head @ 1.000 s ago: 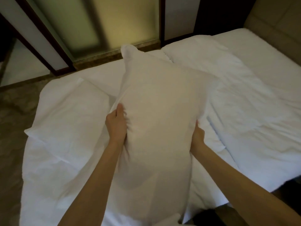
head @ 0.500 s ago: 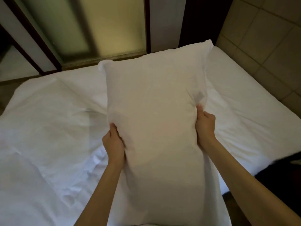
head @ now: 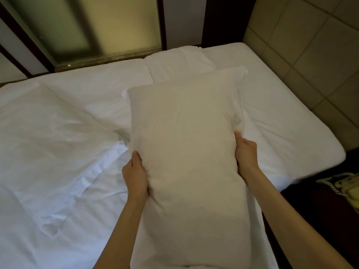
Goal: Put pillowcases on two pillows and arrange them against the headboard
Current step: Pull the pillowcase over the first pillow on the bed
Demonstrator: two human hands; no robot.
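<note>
I hold a white pillow [head: 186, 144] in its pillowcase lengthwise above the bed, its far end pointing away from me. My left hand [head: 136, 175] grips its left edge and my right hand [head: 245, 154] grips its right edge, both about halfway along. A second white pillow [head: 180, 65] lies flat at the far side of the bed, partly hidden behind the held one. The padded beige headboard [head: 310, 55] rises along the right side of the view.
A white rumpled duvet [head: 58, 152] covers the left part of the bed. The bare white sheet [head: 281, 123] shows on the right. A frosted glass partition [head: 87, 26] stands behind the bed. A pale telephone [head: 347, 187] sits on a dark nightstand at the right edge.
The pillow has shifted to the right and lower over the bed, nearer the headboard side. Both hands keep the same grip on its edges. The second pillow shows again behind it.
</note>
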